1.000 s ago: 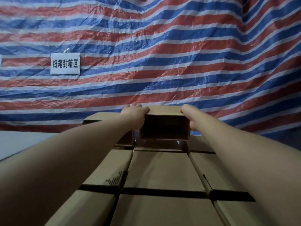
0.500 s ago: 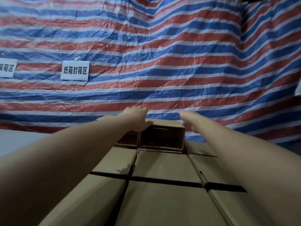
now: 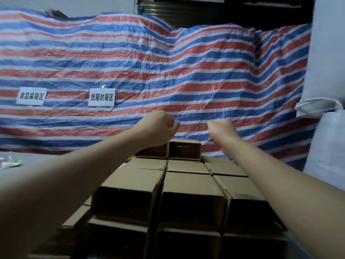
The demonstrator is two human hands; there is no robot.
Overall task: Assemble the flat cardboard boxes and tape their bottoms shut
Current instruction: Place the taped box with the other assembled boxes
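Stacked on their sides in rows, assembled cardboard boxes (image 3: 188,186) are seen with their open mouths turned toward the camera. Nothing is seen inside the 3 nearest mouths, which are dark. A single top box (image 3: 184,149) is set on the far end of the stack, beside another partly hidden behind the left forearm; its opening is also seen to be empty, with a pale slit on its back wall.

Both hands are raised above that far box and nothing is held in either. The left hand (image 3: 160,126) is loosely curled, and the right hand (image 3: 223,130) is loosely curled too, fingers pointing down. The 2 hands are kept apart, clear of the cardboard.

A striped tarpaulin (image 3: 168,71) is hung behind, and 2 white signs (image 3: 101,97) are fixed to it.
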